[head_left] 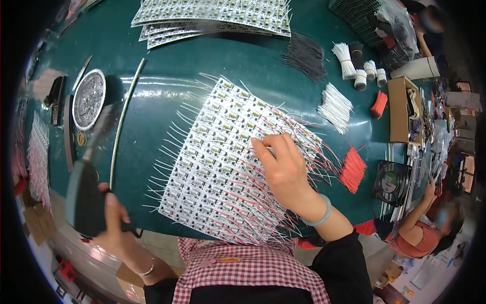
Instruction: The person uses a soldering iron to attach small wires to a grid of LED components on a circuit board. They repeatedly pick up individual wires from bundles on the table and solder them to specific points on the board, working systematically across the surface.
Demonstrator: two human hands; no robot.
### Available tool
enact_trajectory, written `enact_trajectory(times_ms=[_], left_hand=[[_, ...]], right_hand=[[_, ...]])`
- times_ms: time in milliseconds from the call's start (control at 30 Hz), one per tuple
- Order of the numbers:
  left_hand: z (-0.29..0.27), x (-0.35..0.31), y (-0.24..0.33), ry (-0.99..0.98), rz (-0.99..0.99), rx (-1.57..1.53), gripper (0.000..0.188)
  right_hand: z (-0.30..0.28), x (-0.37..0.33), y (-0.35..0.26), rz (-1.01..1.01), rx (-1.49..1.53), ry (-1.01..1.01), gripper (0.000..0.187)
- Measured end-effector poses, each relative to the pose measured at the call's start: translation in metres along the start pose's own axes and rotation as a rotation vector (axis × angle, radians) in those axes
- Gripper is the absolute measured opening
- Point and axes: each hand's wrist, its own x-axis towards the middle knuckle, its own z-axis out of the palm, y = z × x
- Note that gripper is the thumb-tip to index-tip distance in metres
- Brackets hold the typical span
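Blurred dark tool, board stack cut off at top

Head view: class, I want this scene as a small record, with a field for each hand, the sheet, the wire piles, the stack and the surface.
Left hand: closed around a blurred dark grey-green tool
Right hand: fingers bent over the rectangular white circuit-board sheet; grip on a wire unclear
Sheet: lies askew, thin wires along opposite sides
Wire piles: thin black wires, thin white wires, thin red wires
Stack: similar white board sheets, far side
Surface: glossy dark-green tabletop
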Motion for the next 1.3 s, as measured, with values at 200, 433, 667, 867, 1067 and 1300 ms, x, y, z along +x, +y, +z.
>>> enact_trajectory(times_ms=[200,433,667,867,1067,1300], left_hand=[[0.007,-0.062,0.018,-0.441,-0.211,0.126,0.032],[0.040,-0.063,0.029,-0.732,-0.002,0.135,0.021],[0.046,-0.067,0.030,-0.740,-0.043,0.154,0.016],[0.049,-0.067,0.024,-0.762,0.064,0.173,0.014],[0.046,-0.068,0.023,-0.761,0.059,0.183,0.014],[0.034,-0.067,0.025,-0.692,0.048,0.181,0.024]], right_hand=[[0.001,-0.004,0.004,0.015,0.059,0.036,0.037],[0.001,-0.003,0.004,0.007,0.079,0.046,0.036],[-0.001,-0.002,0.003,0.011,0.072,0.034,0.034],[0.001,-0.002,0.004,0.005,0.060,0.034,0.034],[0.001,-0.001,0.003,-0.002,0.054,0.048,0.034],[0.001,-0.001,0.003,0.004,0.051,0.048,0.033]])
